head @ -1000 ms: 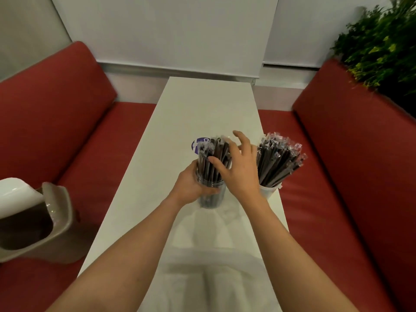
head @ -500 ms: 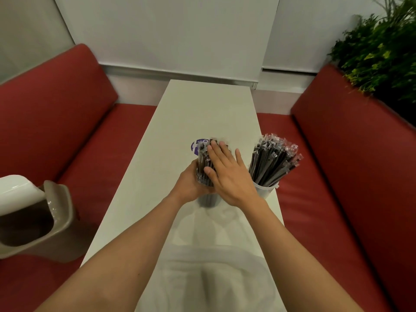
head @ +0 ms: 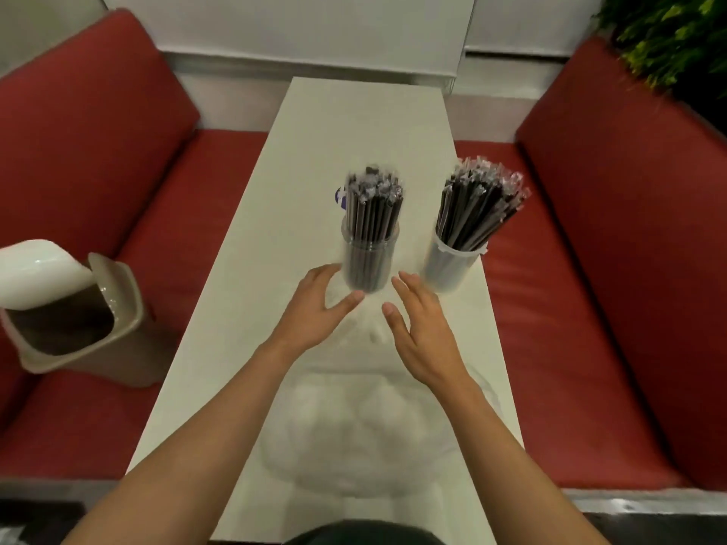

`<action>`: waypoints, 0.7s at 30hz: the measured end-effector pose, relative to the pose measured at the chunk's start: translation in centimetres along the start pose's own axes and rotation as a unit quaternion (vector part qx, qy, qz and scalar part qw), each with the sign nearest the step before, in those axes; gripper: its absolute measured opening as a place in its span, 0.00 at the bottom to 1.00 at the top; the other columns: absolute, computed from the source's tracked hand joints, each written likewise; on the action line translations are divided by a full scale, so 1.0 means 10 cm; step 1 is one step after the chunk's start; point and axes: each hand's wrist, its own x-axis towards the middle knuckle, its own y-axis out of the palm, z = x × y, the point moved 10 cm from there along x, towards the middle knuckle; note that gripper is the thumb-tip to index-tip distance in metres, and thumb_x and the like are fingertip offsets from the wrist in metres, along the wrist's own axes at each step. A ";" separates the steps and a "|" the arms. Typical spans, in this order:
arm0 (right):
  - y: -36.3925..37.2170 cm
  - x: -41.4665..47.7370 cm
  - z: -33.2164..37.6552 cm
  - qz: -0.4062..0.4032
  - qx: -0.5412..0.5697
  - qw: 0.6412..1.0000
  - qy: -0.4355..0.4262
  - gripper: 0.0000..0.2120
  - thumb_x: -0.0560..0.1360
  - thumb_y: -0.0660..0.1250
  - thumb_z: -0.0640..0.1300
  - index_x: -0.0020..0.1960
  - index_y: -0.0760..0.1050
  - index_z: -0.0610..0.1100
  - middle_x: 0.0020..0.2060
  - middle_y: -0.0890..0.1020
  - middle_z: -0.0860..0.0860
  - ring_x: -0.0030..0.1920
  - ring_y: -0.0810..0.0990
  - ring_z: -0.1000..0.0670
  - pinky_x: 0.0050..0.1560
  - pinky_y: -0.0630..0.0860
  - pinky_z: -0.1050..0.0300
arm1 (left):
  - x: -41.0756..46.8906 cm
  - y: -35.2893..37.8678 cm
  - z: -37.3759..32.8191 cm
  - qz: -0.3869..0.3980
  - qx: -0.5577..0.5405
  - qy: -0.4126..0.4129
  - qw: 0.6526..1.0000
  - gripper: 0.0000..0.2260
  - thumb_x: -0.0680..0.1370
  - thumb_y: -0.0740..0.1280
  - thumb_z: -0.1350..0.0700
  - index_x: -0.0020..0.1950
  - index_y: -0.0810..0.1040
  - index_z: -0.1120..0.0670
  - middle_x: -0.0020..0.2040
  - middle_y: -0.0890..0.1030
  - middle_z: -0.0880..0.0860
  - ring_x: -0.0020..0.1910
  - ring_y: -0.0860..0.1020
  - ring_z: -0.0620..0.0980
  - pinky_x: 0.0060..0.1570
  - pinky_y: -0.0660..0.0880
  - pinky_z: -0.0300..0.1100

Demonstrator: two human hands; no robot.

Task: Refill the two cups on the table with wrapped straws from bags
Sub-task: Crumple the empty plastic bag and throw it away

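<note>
Standing on the tabletop [head: 354, 123] are two cups stuffed with wrapped straws [head: 373, 206]: a clear cup [head: 369, 265] and, to its right, a white cup [head: 448, 265]. The left hand [head: 314, 316] and right hand [head: 425, 336] are spread wide, holding nothing, just in front of the clear cup.

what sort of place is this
Likely a cafe or fast-food booth: red padded benches either side of a white table, a clear cup and a white cup full of wrapped straws on it, and a lidded bin at the left.
</note>
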 end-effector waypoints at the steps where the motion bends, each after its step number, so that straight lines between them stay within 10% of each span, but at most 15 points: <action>1: 0.11 -0.14 -0.10 0.037 -0.013 0.999 0.021 0.30 0.85 0.55 0.62 0.83 0.61 0.49 0.82 0.60 0.54 0.83 0.52 0.53 0.83 0.54 0.48 | -0.19 0.04 0.04 0.017 0.026 0.003 1.000 0.40 0.74 0.66 0.28 0.81 0.61 0.45 0.80 0.63 0.47 0.80 0.60 0.48 0.78 0.60 0.48; 6: 0.67 -0.79 -0.55 0.237 -0.119 0.963 0.048 0.55 0.69 0.44 0.84 0.85 0.45 0.52 0.85 0.48 0.54 0.84 0.42 0.49 0.82 0.38 0.40 | -1.09 0.66 0.45 0.236 0.316 0.041 0.918 0.67 0.57 0.61 0.14 0.80 0.27 0.44 0.80 0.26 0.48 0.78 0.23 0.55 0.75 0.27 0.63; 9: 0.84 -0.94 -0.74 0.282 -0.108 0.952 0.058 0.61 0.63 0.39 0.88 0.85 0.47 0.50 0.85 0.48 0.54 0.84 0.41 0.50 0.82 0.37 0.43 | -1.40 0.99 0.80 0.301 0.411 0.059 0.858 0.70 0.58 0.65 0.16 0.77 0.21 0.47 0.77 0.20 0.52 0.74 0.20 0.61 0.72 0.25 0.68; 13: 0.68 -0.89 -0.72 0.284 -0.040 0.956 0.068 0.57 0.66 0.47 0.86 0.85 0.48 0.52 0.84 0.55 0.53 0.84 0.48 0.50 0.83 0.39 0.45 | -1.24 0.95 0.81 0.218 0.357 0.049 0.907 0.53 0.66 0.59 0.21 0.84 0.46 0.43 0.84 0.53 0.51 0.83 0.47 0.61 0.79 0.38 0.63; 17: 0.70 -1.11 -0.60 0.364 -0.166 0.916 0.001 0.63 0.59 0.56 0.88 0.83 0.34 0.61 0.84 0.50 0.54 0.83 0.48 0.47 0.81 0.41 0.33 | -0.96 0.66 0.65 0.068 0.311 0.034 0.947 0.24 0.79 0.62 0.35 0.70 0.76 0.45 0.62 0.79 0.48 0.65 0.73 0.56 0.68 0.64 0.52; 21: 0.70 -0.99 -0.61 0.219 -0.210 0.951 -0.069 0.36 0.76 0.53 0.74 0.78 0.67 0.56 0.68 0.78 0.54 0.67 0.75 0.43 0.67 0.69 0.47 | -0.84 0.53 0.77 0.026 0.230 -0.021 0.973 0.16 0.79 0.67 0.41 0.58 0.85 0.49 0.57 0.81 0.51 0.59 0.76 0.57 0.57 0.72 0.50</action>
